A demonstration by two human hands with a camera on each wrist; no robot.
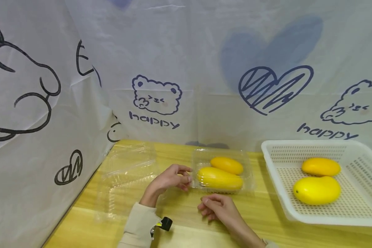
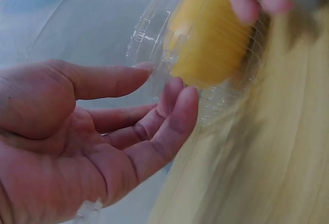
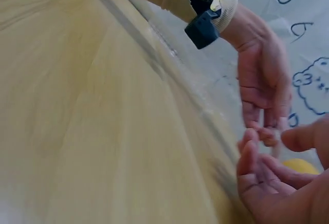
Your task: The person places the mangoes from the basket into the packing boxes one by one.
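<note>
A clear plastic clamshell box holds two yellow mangoes, the front one longer than the orange-yellow one behind it. At the box's left edge is my left hand, fingers loosely bent. Its thumb and fingertips stand apart in the left wrist view, close to the clear plastic; whether they touch it I cannot tell. My right hand hovers just in front of the box, fingers loosely curled around nothing. In the right wrist view, a gap shows between its thumb and fingers.
A white mesh basket on the right holds an orange-yellow mango and a yellow mango. Clear plastic packaging lies on the table's left side. A printed cloth hangs behind the wooden table and along its left.
</note>
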